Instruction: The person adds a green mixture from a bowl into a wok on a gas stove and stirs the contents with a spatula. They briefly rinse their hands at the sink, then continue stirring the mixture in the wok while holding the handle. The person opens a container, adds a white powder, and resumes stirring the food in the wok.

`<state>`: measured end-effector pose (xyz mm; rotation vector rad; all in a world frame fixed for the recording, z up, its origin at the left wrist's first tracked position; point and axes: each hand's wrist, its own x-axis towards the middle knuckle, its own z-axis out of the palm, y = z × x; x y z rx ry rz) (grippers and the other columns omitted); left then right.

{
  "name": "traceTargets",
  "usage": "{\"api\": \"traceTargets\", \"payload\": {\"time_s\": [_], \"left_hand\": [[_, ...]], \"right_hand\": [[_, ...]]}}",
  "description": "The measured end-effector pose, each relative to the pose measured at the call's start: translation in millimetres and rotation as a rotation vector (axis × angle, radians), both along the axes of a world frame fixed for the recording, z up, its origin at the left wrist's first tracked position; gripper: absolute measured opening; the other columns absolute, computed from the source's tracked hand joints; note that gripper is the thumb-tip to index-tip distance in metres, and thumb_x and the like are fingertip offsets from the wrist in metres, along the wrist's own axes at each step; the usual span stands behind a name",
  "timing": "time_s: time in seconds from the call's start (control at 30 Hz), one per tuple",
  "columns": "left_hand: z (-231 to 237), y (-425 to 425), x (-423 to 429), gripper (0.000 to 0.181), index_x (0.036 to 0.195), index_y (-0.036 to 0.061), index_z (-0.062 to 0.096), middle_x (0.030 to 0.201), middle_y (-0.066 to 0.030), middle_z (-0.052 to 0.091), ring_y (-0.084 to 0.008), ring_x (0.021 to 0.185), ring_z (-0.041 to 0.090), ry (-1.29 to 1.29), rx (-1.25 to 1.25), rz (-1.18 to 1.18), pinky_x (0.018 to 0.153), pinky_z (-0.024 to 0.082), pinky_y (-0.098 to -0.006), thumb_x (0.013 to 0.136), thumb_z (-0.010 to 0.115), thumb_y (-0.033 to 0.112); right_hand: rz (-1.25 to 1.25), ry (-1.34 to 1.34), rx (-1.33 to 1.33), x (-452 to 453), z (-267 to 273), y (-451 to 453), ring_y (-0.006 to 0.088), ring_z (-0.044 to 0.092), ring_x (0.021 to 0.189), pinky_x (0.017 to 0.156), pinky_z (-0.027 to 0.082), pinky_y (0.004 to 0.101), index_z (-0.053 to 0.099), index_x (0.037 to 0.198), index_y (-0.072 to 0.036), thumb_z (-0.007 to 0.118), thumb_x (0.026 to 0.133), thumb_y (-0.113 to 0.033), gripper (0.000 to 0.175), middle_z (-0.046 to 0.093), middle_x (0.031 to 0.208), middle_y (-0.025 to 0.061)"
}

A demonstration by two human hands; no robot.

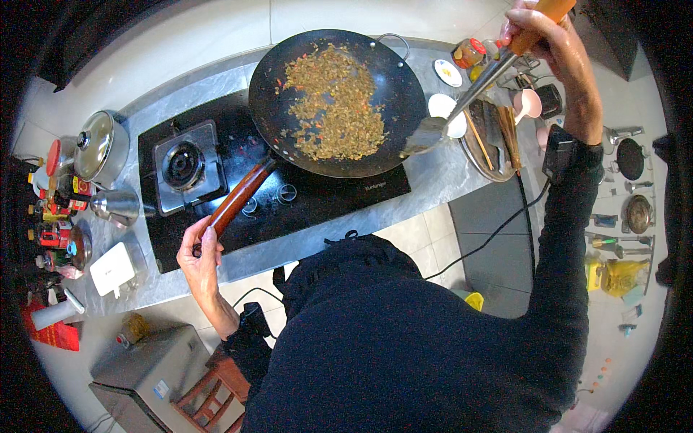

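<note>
My left hand (201, 254) grips the end of the brown wooden handle (241, 196) of a large black wok (270, 103). The wok sits over the right side of the black glass hob (233, 151). Chopped greenish-brown food (338, 103) with small red bits is spread across its bottom. Raised at the upper right, my right hand (547, 35) holds a metal wok spatula (476, 86) by its wooden grip. The spatula's blade hangs at the wok's right rim, with bits of food on it; whether it touches the rim I cannot tell.
Left of the wok is a bare gas burner (184, 165). A lidded pot (103, 146), a steel jug (116, 207) and several bottles stand farther left. On the right are a white bowl (448, 113), a cleaver (494, 127) on a round board and a small plate (448, 72).
</note>
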<state>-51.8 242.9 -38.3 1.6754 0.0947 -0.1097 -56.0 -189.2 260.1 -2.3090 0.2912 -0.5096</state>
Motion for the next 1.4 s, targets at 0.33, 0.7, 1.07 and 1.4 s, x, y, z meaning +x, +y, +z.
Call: {"api": "traceTargets", "payload": {"time_s": [0.33, 0.7, 1.07, 1.4], "left_hand": [[-0.1, 0.4, -1.9, 0.024, 0.106, 0.0037, 0.062, 0.064, -0.0008, 0.055, -0.0028, 0.048, 0.044, -0.01, -0.011, 0.005, 0.043, 0.032, -0.0159, 0.086, 0.061, 0.017], [0.7, -0.5, -2.5, 0.023, 0.105, 0.0031, 0.062, 0.064, -0.0002, 0.056, -0.0016, 0.046, 0.042, -0.007, -0.008, 0.006, 0.042, 0.03, -0.0147, 0.087, 0.06, 0.016], [0.0, -2.5, -3.8, 0.022, 0.105, 0.0023, 0.062, 0.062, 0.0002, 0.055, -0.002, 0.046, 0.041, -0.009, 0.008, -0.014, 0.042, 0.031, -0.0151, 0.088, 0.059, 0.016], [-1.4, -0.4, -0.7, 0.024, 0.106, 0.0014, 0.061, 0.065, -0.0012, 0.056, -0.0022, 0.048, 0.043, -0.013, 0.007, -0.003, 0.042, 0.032, -0.0147, 0.088, 0.059, 0.017]], "right_hand": [[0.152, -0.006, 0.197, 30.3, -136.1, -11.0, 0.0032, 0.041, 0.05, 0.043, 0.029, 0.0181, 0.067, 0.08, -0.008, 0.06, 0.08, -0.029, 0.022, 0.065, 0.077, 0.0015], [0.205, 0.192, -0.108, -7.9, -72.1, -21.1, 0.0033, 0.046, 0.058, 0.05, 0.034, 0.0177, 0.066, 0.082, -0.008, 0.061, 0.081, -0.028, 0.021, 0.065, 0.079, 0.002], [0.584, -0.026, 0.101, -8.0, -118.9, -12.8, 0.0114, 0.061, 0.079, 0.071, 0.048, 0.026, 0.066, 0.078, -0.003, 0.066, 0.079, -0.01, 0.007, 0.066, 0.081, 0.0046], [0.236, 0.089, 0.188, -22.3, -32.0, 8.5, 0.0155, 0.064, 0.072, 0.067, 0.049, 0.0254, 0.063, 0.08, 0.001, 0.065, 0.077, -0.021, 0.022, 0.066, 0.074, 0.0085]]}}
